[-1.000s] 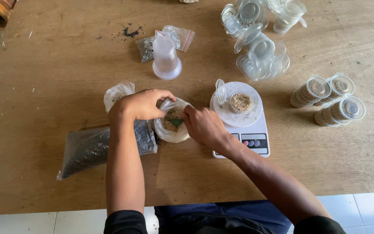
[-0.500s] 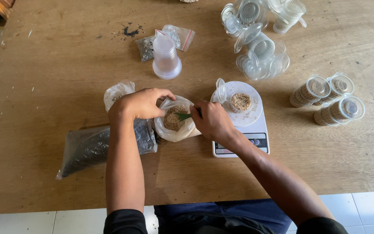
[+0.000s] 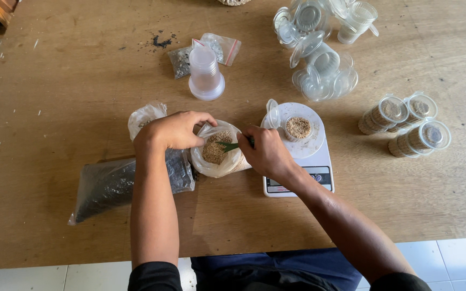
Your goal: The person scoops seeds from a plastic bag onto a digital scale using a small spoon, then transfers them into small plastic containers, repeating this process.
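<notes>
Right hand (image 3: 268,152) pinching green scoop (image 3: 228,145) in seed bag (image 3: 218,156); left hand (image 3: 175,131) grips bag rim; cup on scale (image 3: 298,127) approx. full, 3 stacks (image 3: 404,124) filled, empties (image 3: 322,70) left.

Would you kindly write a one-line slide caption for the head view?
Left hand holds open a bag of tan grain while right hand dips a green scoop, beside a scale.

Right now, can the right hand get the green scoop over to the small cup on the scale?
Probably yes. The right hand holds the green scoop in the bag of tan grain, and the small cup sits open on the scale just beside it. Nothing stands between them.
</notes>
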